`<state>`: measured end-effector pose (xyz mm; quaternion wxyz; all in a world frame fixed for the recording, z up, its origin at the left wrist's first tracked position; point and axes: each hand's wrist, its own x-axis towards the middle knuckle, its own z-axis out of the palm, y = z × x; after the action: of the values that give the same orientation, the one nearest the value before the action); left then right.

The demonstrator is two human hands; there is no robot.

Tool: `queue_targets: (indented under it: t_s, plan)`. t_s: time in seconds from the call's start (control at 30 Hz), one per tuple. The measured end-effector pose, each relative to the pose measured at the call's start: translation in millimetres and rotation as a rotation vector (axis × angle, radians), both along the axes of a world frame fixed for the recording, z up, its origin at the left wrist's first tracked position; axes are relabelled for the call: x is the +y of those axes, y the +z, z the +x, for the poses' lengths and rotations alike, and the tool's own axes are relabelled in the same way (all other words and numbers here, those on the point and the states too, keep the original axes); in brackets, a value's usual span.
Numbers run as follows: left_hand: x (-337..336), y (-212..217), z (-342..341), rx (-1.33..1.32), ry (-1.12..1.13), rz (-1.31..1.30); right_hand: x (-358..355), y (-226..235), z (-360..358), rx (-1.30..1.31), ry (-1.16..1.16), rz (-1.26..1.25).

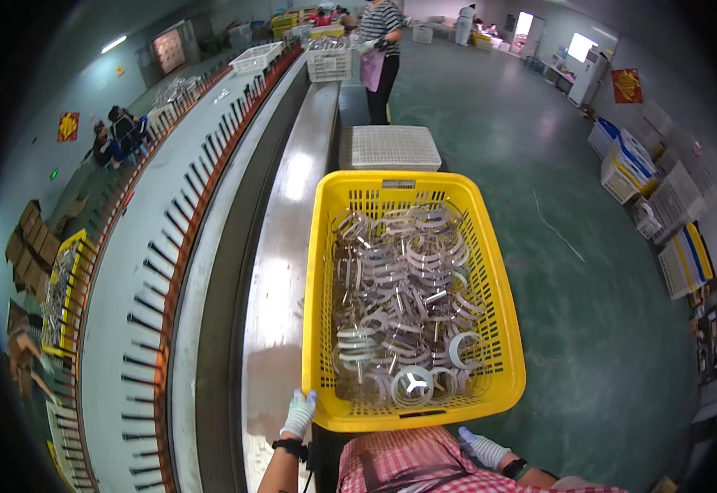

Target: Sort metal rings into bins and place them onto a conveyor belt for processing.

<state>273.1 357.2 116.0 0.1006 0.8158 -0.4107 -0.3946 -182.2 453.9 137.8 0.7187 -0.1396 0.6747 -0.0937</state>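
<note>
Yellow basket: The big yellow plastic basket with slotted sides (358,421) is right in front of the person's red-and-white checked clothes (404,462), maybe kept close so it is easy to reach. Its left side is by the shiny silver metal ledge (280,304). I cannot see what holds it up.
Clear pieces: Many see-through, curved plastic pieces (408,296) lie in a messy heap inside. The high walls probably stop them falling out.
Left hand: The white-gloved left hand (298,413) touches the basket's near left corner, perhaps to keep it steady. I cannot tell if it grips tight or just rests.
Right hand: The white-gloved right hand (486,450) is just below the near edge, towards the right. I cannot tell if it touches the basket or how its fingers bend.
Pale crate: A pale plastic crate with a grid top (390,149) is just past the basket's far end.
Long line: Black pegs (159,269) stick out along the long white belt (128,312), left of the ledge.
</note>
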Motion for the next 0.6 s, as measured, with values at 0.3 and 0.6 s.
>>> queue_targets:
  t_s: [0.3, 0.6]
  plan:
    - [-9, 9, -52, 0.899, -0.325, 0.435, -80, -37, 46, -0.210, -1.194, -0.551]
    - [-301, 13, 11, 0.122, -0.409, -0.270, -169, -10, -170, 0.506, -0.941, -0.465]
